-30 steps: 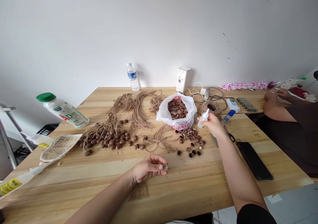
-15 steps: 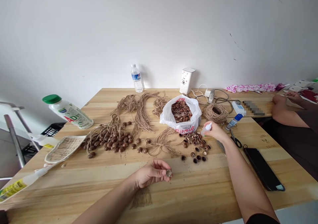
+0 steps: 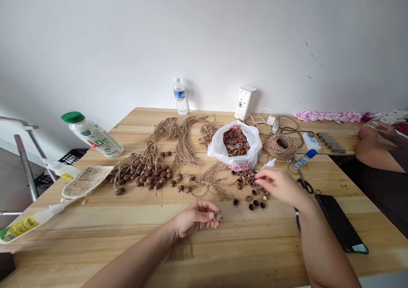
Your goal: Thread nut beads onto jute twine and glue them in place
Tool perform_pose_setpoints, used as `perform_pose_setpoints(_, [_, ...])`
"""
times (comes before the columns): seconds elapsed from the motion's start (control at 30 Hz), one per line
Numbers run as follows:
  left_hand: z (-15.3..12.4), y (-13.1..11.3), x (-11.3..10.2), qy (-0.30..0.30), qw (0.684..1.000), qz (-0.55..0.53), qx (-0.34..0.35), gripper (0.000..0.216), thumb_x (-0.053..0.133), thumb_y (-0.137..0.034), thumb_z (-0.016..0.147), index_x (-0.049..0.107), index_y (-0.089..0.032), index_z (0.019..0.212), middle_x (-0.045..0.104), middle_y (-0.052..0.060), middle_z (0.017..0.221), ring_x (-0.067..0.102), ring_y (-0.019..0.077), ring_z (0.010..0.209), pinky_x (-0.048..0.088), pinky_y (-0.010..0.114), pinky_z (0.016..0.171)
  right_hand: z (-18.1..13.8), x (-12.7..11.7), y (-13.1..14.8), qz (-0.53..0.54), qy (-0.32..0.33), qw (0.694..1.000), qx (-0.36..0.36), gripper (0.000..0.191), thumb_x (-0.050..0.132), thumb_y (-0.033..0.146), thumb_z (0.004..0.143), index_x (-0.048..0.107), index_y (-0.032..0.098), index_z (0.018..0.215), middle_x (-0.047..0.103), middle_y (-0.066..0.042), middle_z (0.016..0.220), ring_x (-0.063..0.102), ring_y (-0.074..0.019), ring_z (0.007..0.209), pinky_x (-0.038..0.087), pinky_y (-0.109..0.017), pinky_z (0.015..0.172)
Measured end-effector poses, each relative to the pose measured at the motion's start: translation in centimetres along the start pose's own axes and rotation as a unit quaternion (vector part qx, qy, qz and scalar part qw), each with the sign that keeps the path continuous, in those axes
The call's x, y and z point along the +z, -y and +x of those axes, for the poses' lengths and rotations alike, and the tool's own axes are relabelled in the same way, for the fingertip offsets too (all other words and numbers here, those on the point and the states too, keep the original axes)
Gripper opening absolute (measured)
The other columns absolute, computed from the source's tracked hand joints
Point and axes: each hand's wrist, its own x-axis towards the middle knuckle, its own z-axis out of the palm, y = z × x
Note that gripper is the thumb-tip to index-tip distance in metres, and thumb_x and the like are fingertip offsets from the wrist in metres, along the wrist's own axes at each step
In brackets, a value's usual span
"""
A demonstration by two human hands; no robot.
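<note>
My left hand [image 3: 193, 218] rests on the wooden table [image 3: 242, 245] and pinches a small brown nut shell [image 3: 217, 215] between thumb and fingers. My right hand [image 3: 279, 186] hovers, blurred by motion, just above a scatter of loose nut shells [image 3: 251, 190]; whether its fingers hold anything I cannot make out. A small white dropper bottle [image 3: 268, 164] lies on the table just beyond that hand. Behind it stands a white plastic bag [image 3: 216, 149] full of nut shells.
Jute cords with strung nuts [image 3: 143, 175] cover the left middle. A twine ball [image 3: 280, 145], blue-capped glue bottle [image 3: 304, 158], scissors [image 3: 305, 184] and black phone [image 3: 341, 226] lie to the right. Another person's arm [image 3: 376, 156] rests at far right. A green-capped bottle [image 3: 92, 135] and woven tray [image 3: 84, 186] sit left.
My right hand lowered the white dropper bottle, let it go on the table by the bag, and drew back toward the loose shells. The left hand kept its shell.
</note>
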Motion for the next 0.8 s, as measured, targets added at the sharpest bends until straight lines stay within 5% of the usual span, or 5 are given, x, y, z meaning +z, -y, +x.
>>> perform_pose_setpoints(0.13, [-0.1,-0.1,0.1,-0.004,0.999,0.002,0.047,0.017,0.074,-0.014,0.065,0.072,-0.013,0.083,0.072,0.009,0.079,0.066,0.0181,0.07,0.046,0.033,0.073,2.1,6.9,4.3,0.032,0.022,0.987,-0.155,0.009,0.057,0.018,0.083,0.065,0.02,0.081,0.064,-0.005,0.083,0.058,-0.0186,0.079,0.046,-0.031,0.073])
perform_pose_setpoints(0.3, [0.1,-0.2,0.1,-0.023,0.992,-0.008,0.12,0.017,0.074,-0.016,0.066,0.072,-0.014,0.083,0.071,0.007,0.078,0.064,0.0161,0.069,0.046,0.031,0.073,3.1,12.2,4.1,-0.09,0.056,0.985,-0.137,0.005,0.059,0.015,0.078,0.063,0.015,0.076,0.059,-0.008,0.084,0.054,-0.0215,0.087,0.044,-0.03,0.073])
perform_pose_setpoints(0.5, [0.6,-0.2,0.0,-0.081,0.983,-0.02,0.161,0.017,0.073,-0.015,0.068,0.071,-0.013,0.084,0.072,0.007,0.077,0.065,0.016,0.073,0.047,0.032,0.079,3.5,13.3,3.5,-0.153,0.067,0.982,-0.094,0.003,0.06,0.013,0.072,0.061,0.013,0.069,0.058,-0.009,0.081,0.053,-0.0219,0.085,0.042,-0.03,0.071])
perform_pose_setpoints(0.8, [0.8,-0.2,-0.3,-0.115,0.976,-0.047,0.181,0.015,0.074,-0.013,0.067,0.072,-0.012,0.082,0.073,0.008,0.083,0.065,0.0175,0.085,0.042,0.036,0.094,4.0,13.5,3.3,-0.025,-0.029,0.993,-0.11,0.011,0.058,0.005,0.07,0.06,0.015,0.07,0.062,-0.004,0.07,0.056,-0.0175,0.071,0.043,-0.027,0.065])
